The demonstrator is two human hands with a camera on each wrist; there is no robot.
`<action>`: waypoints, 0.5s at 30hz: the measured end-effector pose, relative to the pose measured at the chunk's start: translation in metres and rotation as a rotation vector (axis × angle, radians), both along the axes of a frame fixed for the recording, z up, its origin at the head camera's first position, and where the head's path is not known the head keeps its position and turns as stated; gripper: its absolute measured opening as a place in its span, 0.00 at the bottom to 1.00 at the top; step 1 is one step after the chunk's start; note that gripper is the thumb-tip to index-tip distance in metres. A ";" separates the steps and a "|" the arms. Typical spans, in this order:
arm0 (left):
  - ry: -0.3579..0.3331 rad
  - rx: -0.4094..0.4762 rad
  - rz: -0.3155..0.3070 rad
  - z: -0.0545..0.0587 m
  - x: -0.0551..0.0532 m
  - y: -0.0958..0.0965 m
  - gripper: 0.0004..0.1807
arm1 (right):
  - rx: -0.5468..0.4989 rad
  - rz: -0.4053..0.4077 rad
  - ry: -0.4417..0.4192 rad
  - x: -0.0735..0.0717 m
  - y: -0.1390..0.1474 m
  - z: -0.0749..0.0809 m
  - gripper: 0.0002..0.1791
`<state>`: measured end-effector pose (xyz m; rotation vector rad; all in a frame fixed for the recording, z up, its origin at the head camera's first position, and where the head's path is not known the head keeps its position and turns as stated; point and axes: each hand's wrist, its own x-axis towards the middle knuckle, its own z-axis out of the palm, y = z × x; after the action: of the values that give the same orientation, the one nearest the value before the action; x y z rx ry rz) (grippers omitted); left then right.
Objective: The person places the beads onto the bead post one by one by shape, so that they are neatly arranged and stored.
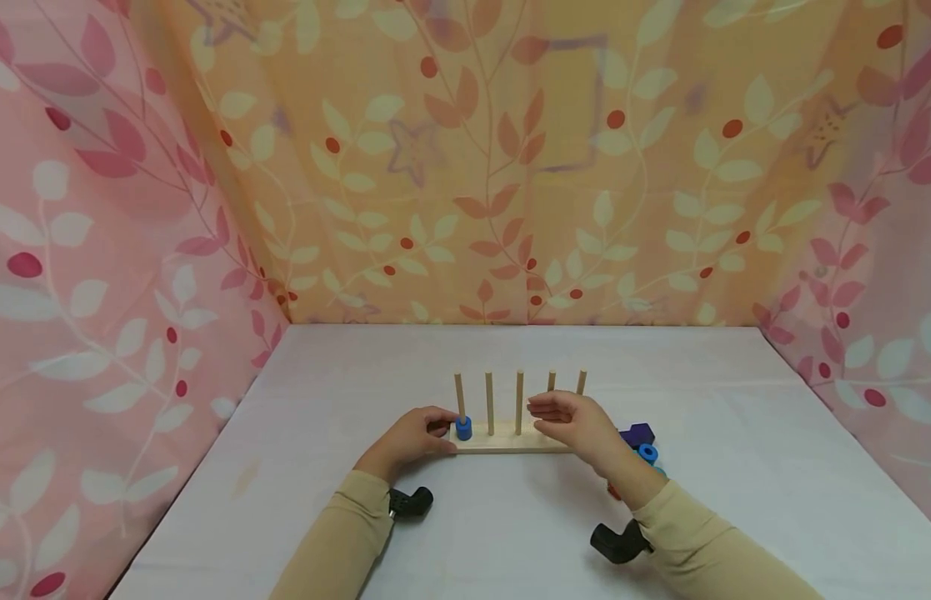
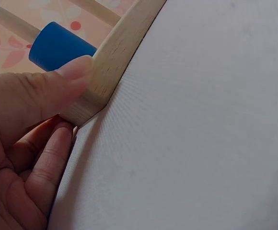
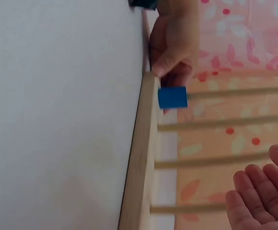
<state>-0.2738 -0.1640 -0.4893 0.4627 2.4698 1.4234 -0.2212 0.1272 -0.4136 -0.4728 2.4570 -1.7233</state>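
Observation:
A light wooden base point(image 1: 510, 445) with several upright pegs stands on the table in front of me. A blue cylindrical bead point(image 1: 463, 429) sits at the bottom of the leftmost peg. My left hand point(image 1: 408, 437) holds the left end of that base. In the left wrist view its thumb point(image 2: 76, 68) presses the front face close to the blue bead point(image 2: 64, 45), with the other fingers around the end. My right hand point(image 1: 578, 421) hovers in front of the right-hand pegs, fingers loosely bent. The right wrist view shows nothing in its palm point(image 3: 266, 213).
Right of the base, partly behind my right forearm, lie loose pieces: a purple block point(image 1: 638, 434), a blue ring point(image 1: 648, 454) and a red piece point(image 1: 613, 492). Black devices point(image 1: 411, 503) sit at both wrists. A patterned curtain point(image 1: 525, 208) borders the white table point(image 1: 322, 375).

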 end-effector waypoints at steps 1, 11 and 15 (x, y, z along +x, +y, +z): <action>0.000 0.000 0.000 -0.001 0.000 0.000 0.26 | 0.013 -0.007 0.005 0.000 0.006 0.002 0.17; 0.002 0.007 -0.002 0.001 0.000 0.000 0.27 | 0.199 -0.048 0.000 -0.003 0.082 0.004 0.17; 0.004 0.001 0.001 0.001 0.001 0.000 0.26 | 0.260 -0.070 -0.042 -0.003 0.111 -0.001 0.19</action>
<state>-0.2731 -0.1643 -0.4880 0.4656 2.4732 1.4253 -0.2247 0.2385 -0.4146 -0.3232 2.6439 -1.3897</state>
